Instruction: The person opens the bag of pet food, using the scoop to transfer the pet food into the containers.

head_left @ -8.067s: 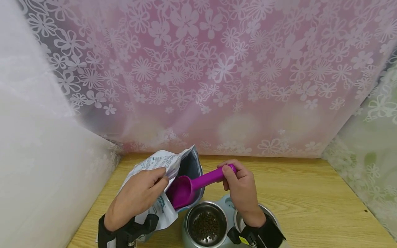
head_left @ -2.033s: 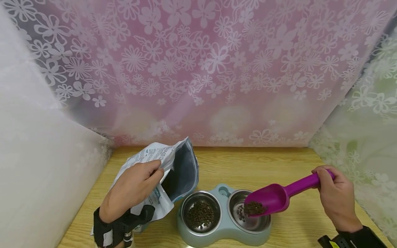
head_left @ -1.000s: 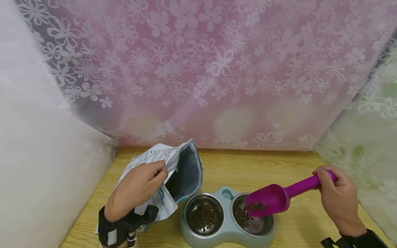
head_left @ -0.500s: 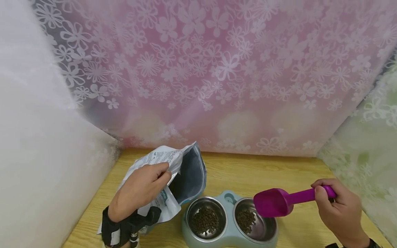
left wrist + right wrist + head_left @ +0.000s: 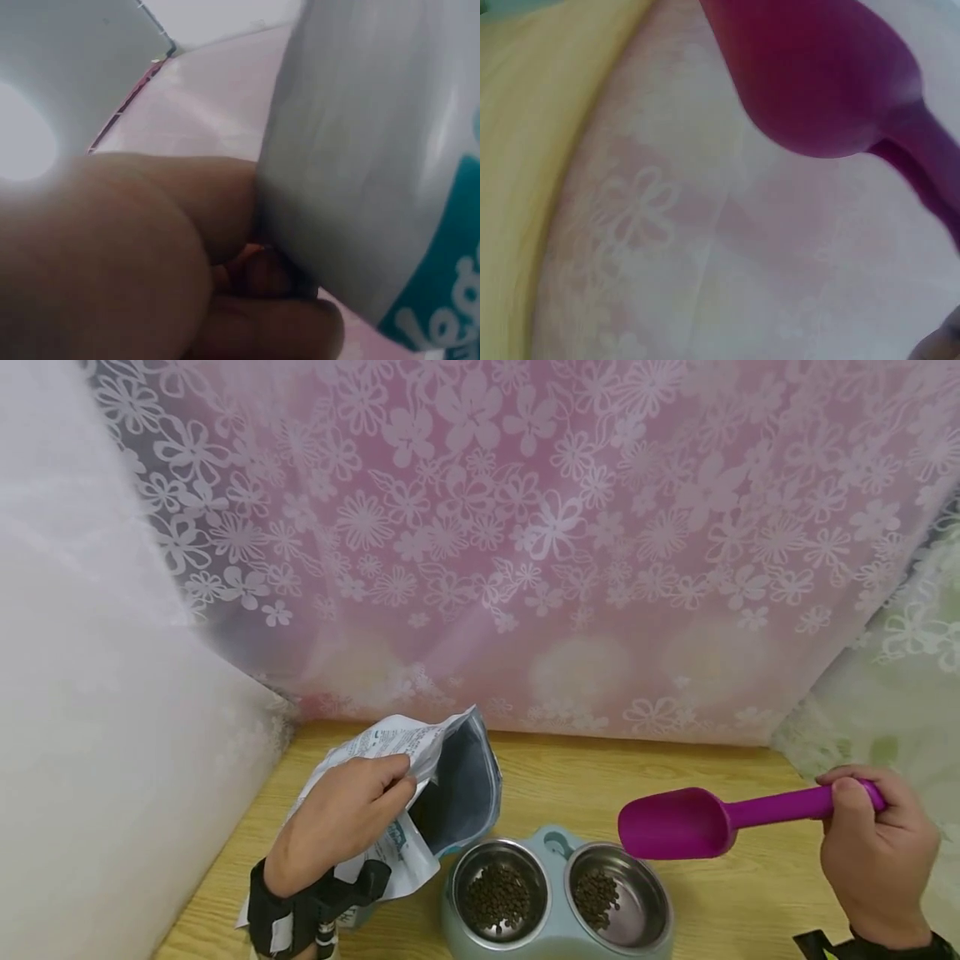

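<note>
Left hand (image 5: 345,810): fingers curled, pinching the near-left edge of the open bag (image 5: 459,789). Bag sits at left on the wood-grain table (image 5: 585,777), tilted, mouth facing right, grey lining visible. The left wrist view shows the fingers against the bag wall, teal print with white lettering close by.

Right hand (image 5: 877,852): fingers closed round the handle end of the purple scoop (image 5: 678,827), thumb on top. Scoop is up off the table, head pointing left, handle running right; head is at the far-right edge of the right bowl (image 5: 637,906) as seen from the head camera. Exact height over the rim: can't tell.

Light blue double feeder (image 5: 558,910) is at the near side, right of the bag. Brown pellets in both steel bowls: left bowl (image 5: 501,852) has them over most of its floor, right bowl has them bunched on the left side.

Pink floral curtain (image 5: 525,527) behind, white sheet (image 5: 90,693) at left, green floral sheet (image 5: 900,693) at right. Black straps on both wrists.
</note>
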Available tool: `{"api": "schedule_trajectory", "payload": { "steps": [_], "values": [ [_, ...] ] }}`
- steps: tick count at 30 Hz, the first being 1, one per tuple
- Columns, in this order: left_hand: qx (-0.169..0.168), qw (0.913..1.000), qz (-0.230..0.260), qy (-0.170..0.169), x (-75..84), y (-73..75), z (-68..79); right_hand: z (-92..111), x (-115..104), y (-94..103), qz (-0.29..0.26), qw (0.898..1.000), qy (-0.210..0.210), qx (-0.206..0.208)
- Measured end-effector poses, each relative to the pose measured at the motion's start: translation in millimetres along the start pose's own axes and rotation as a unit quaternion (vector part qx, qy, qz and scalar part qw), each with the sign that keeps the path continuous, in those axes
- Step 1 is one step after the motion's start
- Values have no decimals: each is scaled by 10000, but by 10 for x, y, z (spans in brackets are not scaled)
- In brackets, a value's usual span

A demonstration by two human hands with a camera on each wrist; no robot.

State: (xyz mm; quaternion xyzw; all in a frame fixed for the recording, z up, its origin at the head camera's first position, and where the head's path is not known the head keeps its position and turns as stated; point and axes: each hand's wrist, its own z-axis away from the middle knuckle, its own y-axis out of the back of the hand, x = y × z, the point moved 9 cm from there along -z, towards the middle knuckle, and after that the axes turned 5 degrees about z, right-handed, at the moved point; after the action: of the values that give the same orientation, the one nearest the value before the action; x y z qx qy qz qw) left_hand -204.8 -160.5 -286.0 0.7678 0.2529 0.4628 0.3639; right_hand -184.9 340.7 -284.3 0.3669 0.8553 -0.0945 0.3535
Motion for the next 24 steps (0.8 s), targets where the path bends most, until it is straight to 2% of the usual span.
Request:
{"api": "schedule_trajectory", "payload": {
  "steps": [1, 3, 5, 7, 9, 11, 13, 15, 18, 21, 24],
  "values": [
    [26, 10000, -64, -52, -1, 1, -3, -30, 36, -15, 54, 9992, -390, 87],
    [85, 9997, -176, -129, -4, 11, -10, -57, 106, -92, -286, 9911, -1282, 211],
    [155, 9994, -244, -209, 0, 28, -18, -31, 106, -233, -1131, 9735, -1955, 356],
    [198, 9990, -275, -307, 10, 43, -14, 28, -2, -429, -2026, 9536, -2197, 373],
    [229, 9985, -250, -433, 26, 51, -1, 109, -202, -662, -2778, 9368, -2119, 192],
    [300, 9980, -247, -500, 7, 116, 32, 221, -450, -962, -3325, 9251, -1828, -136],
    [409, 9974, -221, -553, -16, 176, 72, 377, -683, -1220, -3488, 9227, -1553, -541],
    [555, 9970, -176, -520, -52, 233, 105, 545, -891, -1420, -3329, 9305, -1230, -907],
    [687, 9961, -35, -561, -74, 274, 136, 772, -1211, -1613, -2974, 9439, -419, -1375],
    [648, 9961, 64, -589, -75, 261, 129, 964, -1541, -1727, -2735, 9447, 638, -1694],
    [479, 9973, 59, -548, -68, 227, 118, 1145, -1783, -1831, -2336, 9392, 1451, -2056]
  ]
}}
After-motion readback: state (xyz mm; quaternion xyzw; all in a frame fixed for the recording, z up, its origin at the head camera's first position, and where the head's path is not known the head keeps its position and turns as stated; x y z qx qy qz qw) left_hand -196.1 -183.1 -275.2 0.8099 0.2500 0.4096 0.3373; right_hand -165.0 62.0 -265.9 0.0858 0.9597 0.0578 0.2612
